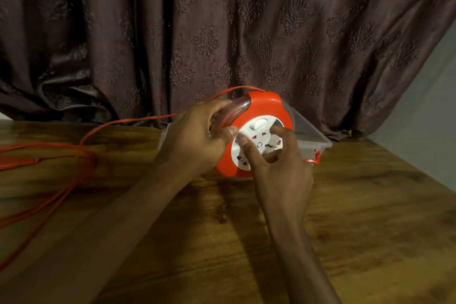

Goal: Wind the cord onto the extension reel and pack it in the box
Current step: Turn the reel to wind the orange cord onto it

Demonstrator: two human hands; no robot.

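The extension reel (269, 108) is red with a white socket face and is held tilted above the wooden table. My left hand (197, 138) grips its left rim, thumb on the white face. My right hand (278, 155) curls its fingers onto the white socket disc (259, 131). The red cord (81, 160) leaves the reel's top, runs left and lies in loose loops on the table. A clear plastic box (313, 133) stands right behind the reel, mostly hidden by it.
A brown patterned curtain (222, 32) hangs close behind the table. The wooden table (345, 217) stretches toward me, and its right edge (419, 168) runs diagonally beside a pale wall. Cord loops cover the table's left side.
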